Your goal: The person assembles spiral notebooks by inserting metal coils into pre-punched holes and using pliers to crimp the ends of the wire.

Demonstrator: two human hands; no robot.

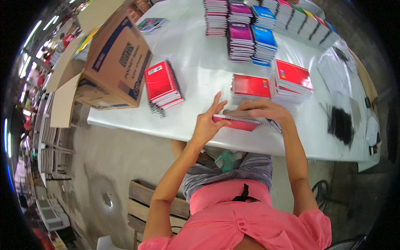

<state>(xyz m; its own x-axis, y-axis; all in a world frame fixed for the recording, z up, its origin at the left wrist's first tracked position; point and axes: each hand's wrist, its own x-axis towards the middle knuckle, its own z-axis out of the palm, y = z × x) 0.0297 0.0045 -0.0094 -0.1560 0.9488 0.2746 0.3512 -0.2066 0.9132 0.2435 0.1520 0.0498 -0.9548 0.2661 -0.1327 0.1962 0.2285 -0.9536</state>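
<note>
A red spiral notebook [236, 123] stands tilted at the table's front edge, its wire coil uppermost. My left hand [208, 122] pinches its left end, thumb on the near cover and the other fingers raised behind. Over the coil's right part is my right hand [266, 110], its fingers bent and partly blurred. A small dark piece shows below that palm; what it is I cannot make out. Just beyond the hands lies a stack of red notebooks [251, 85], with a taller red stack [293, 76] to its right. Another pile of red spiral notebooks [160, 81] leans to the left.
An open cardboard box [114, 62] stands at the table's left edge. Purple notebooks [241, 33] and blue notebooks [264, 36] are stacked at the back, beside a long row of spiral notebooks [306, 21]. Dark wire coils [341, 125] lie on the right. A wooden chair [139, 196] is behind me.
</note>
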